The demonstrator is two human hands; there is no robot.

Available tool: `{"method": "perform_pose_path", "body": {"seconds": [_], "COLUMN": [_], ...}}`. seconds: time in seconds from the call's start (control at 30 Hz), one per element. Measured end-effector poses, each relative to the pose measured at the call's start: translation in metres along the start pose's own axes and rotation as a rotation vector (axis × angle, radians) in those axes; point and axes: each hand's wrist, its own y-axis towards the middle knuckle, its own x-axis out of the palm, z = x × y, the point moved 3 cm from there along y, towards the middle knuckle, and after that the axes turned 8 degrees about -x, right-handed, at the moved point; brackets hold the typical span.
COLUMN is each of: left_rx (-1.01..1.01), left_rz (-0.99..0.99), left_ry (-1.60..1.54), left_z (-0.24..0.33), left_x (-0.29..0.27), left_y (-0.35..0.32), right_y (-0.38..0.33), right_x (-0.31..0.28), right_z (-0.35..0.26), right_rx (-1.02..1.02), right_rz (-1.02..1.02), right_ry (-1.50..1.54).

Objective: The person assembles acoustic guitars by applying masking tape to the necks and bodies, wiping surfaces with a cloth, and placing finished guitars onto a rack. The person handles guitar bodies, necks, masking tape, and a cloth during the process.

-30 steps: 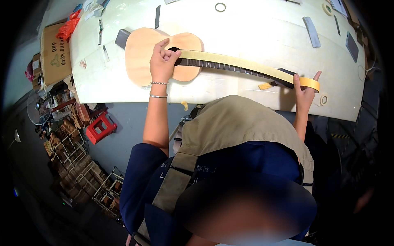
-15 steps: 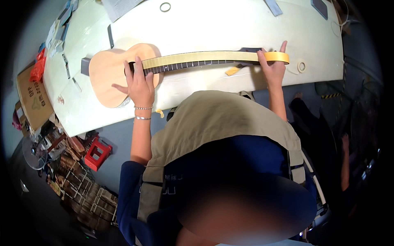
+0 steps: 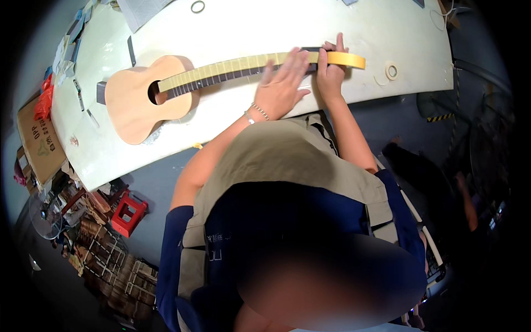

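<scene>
A small unfinished guitar with a pale wood body lies on the white table, its dark neck running to the right. A strip of yellow masking tape covers much of the fretboard from the soundhole toward the headstock. My left hand lies flat over the tape near the headstock end, fingers stretched and partly blurred. At the headstock, my right hand grips the roll of masking tape, with one finger pointing up. The headstock is mostly hidden by the hands and tape.
A smaller tape roll lies to the right, and a tape ring at the back. A grey block touches the body's left side. A red stool stands on the floor. Another person's arm shows at right.
My left hand has moved right along the neck from the soundhole toward the headstock. The tape now lies down on the fretboard, its fret lines showing through. The view has shifted slightly.
</scene>
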Motion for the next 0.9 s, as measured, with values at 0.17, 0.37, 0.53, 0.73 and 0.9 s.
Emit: {"method": "perform_pose_path", "body": {"seconds": [0.17, 0.37, 0.53, 0.73, 0.9], "left_rx": [0.027, -0.425, -0.658, -0.730, -0.754], "left_rz": [0.021, -0.349, 0.085, 0.142, 0.075], "left_ry": [-0.210, -0.043, -0.793, -1.042, -0.946], "left_z": [0.006, 0.002, -0.024, -0.033, -0.031], "left_x": [0.035, 0.034, -0.004, 0.001, -0.001], "left_y": [-0.003, 0.013, 0.008, 0.020, 0.026], "right_y": [0.026, 0.028, 0.028, 0.028, 0.029], "right_x": [-0.002, 0.000, -0.001, 0.004, 0.001], "right_z": [0.013, 0.014, 0.014, 0.016, 0.014], "right_rx": [0.001, -0.008, -0.002, -0.020, 0.044], "right_rz": [-0.128, -0.193, -0.154, -0.136, -0.143], "right_ry": [0.187, 0.203, 0.199, 0.206, 0.212]}}
